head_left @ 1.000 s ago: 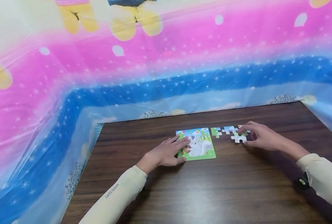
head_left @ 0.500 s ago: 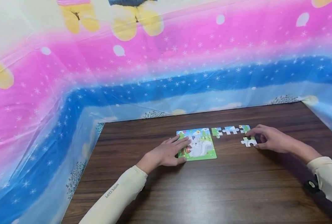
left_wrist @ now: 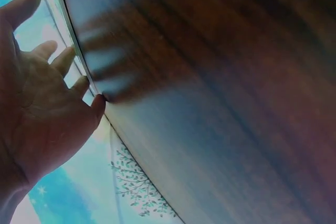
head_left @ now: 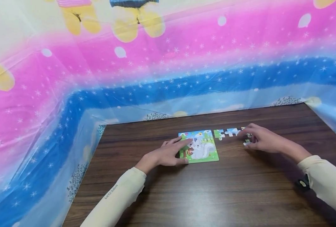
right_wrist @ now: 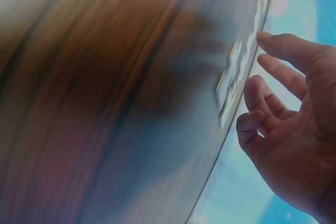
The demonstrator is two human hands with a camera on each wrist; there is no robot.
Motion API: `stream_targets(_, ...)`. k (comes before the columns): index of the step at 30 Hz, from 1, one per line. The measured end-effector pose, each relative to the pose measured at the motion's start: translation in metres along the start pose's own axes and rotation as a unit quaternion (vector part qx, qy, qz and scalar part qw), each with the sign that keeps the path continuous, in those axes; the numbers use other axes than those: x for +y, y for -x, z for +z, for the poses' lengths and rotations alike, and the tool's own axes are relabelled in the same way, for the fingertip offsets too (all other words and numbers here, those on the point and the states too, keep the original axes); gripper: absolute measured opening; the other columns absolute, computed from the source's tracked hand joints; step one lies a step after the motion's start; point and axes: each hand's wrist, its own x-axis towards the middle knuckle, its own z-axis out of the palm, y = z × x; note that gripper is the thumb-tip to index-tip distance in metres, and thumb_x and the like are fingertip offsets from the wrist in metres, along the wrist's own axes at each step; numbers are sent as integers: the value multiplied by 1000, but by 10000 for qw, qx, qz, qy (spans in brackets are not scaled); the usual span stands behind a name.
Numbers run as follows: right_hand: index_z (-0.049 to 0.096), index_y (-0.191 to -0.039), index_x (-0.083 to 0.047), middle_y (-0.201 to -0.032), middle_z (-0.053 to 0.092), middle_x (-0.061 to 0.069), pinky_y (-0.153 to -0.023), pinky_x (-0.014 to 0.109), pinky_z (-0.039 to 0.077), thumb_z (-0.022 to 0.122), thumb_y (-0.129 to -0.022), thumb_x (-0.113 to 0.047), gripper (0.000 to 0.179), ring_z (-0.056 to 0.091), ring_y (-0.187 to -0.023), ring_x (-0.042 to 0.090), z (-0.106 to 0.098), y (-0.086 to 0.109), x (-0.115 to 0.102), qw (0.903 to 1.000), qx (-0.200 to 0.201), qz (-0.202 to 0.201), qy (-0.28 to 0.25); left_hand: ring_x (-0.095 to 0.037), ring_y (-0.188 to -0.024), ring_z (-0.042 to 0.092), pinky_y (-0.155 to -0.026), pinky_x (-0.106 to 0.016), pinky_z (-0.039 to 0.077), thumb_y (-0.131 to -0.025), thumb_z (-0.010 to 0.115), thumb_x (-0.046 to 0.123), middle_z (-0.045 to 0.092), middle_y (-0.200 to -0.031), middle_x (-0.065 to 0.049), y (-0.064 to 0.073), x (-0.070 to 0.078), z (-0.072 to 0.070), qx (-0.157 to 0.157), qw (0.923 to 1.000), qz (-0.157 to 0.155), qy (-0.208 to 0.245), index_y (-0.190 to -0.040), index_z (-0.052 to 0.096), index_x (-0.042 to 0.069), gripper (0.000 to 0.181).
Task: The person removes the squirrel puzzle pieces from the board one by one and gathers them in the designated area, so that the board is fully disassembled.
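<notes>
My left hand (head_left: 168,154) rests with straight fingers on the left side of a square puzzle board (head_left: 203,153) picturing a grey squirrel. The left wrist view shows that hand's palm (left_wrist: 42,108) at the board's edge. To the board's right, my right hand (head_left: 265,138) hovers over loose jigsaw pieces with bent fingers. One jigsaw piece (head_left: 246,143) lies mostly hidden below its thumb. In the right wrist view, the right hand (right_wrist: 294,124) has nothing visible between its fingers, and the pieces (right_wrist: 229,80) lie apart from them.
A green jigsaw piece (head_left: 219,134) and a blue-white one (head_left: 231,132) form a row along the dark wooden table (head_left: 202,189). Another piece behind the right fingers is partly covered. A pink and blue patterned cloth (head_left: 168,69) hangs behind the table.
My right hand slid a jigsaw piece rightward and let it go, then moved back left over it. The left hand has stayed on the board, shifting only slightly.
</notes>
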Motion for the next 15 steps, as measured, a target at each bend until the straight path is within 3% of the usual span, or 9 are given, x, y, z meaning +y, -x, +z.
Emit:
stream_targets(6, 72, -132, -21, -122, 61, 7, -67, 27, 46, 81, -95, -18, 39, 53, -83, 14, 14, -24, -30, 9999, -81, -126, -18, -19, -167, 14, -133, -55, 23, -106, 59, 50, 10, -180, 8, 1, -8, 2, 257, 9996, -32, 92, -173, 9, 29, 86)
stream_targets(10, 71, -134, -19, -123, 63, 6, -68, 28, 47, 77, -98, -21, 36, 55, -84, 14, 25, -41, -53, 9994, -247, -231, -44, -17, -167, 16, -132, -49, 29, -106, 58, 51, 7, -181, 9, 3, -11, 1, 254, 9996, -133, 40, -173, 8, 29, 86)
stream_targets(15, 67, -139, -13, -124, 62, 10, -70, 30, 48, 73, -101, -23, 41, 56, -83, 12, 40, -60, -86, 9979, -508, -382, -98, -18, -167, 14, -133, -48, 26, -107, 55, 52, 10, -181, 5, 4, -10, 0, 121, 9995, -101, -286, -172, 17, 25, 80)
